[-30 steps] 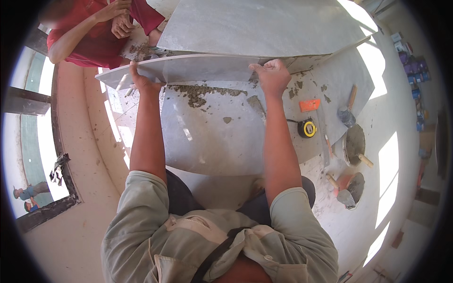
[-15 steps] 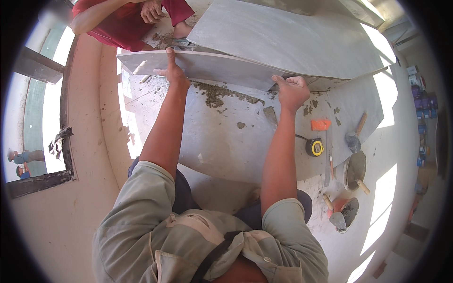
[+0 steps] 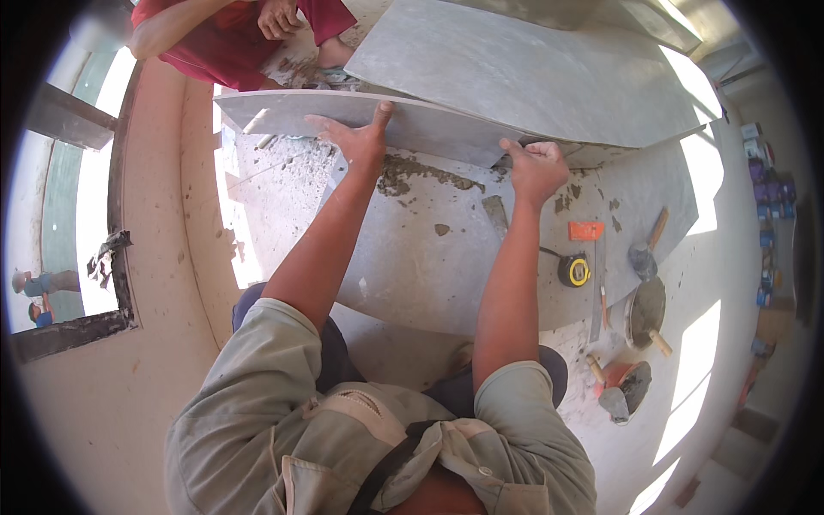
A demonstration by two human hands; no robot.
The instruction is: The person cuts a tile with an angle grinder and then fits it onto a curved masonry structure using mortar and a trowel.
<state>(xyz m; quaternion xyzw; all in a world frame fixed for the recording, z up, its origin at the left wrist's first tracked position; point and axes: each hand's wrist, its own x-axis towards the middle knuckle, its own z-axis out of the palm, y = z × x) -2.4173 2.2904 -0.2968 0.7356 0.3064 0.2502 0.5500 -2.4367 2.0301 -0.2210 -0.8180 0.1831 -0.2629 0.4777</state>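
Observation:
A narrow grey tile strip (image 3: 442,131) stands on its long edge across the far side of the floor. Against its face, left of the middle, lies my left hand (image 3: 360,144), fingers spread and thumb up at the top edge. My right hand (image 3: 537,172) is closed on the strip's right end, thumb on top and fingers curled. Wet mortar (image 3: 416,174) is smeared on the grey floor tile just on my side of the strip. Behind it rests a large grey tile (image 3: 532,73), close to the strip's upper edge.
To my right lie an orange plastic piece (image 3: 585,231), a yellow-and-black tape measure (image 3: 573,269) and a wooden-handled tool (image 3: 644,253). Two mortar buckets (image 3: 645,313) stand nearer. Across the strip, a person in red (image 3: 202,47) crouches at far left, beside a wall (image 3: 159,197).
My left hand has shifted right along the strip, from near its left part toward the middle. My right hand stays at the right end, and the strip has barely moved.

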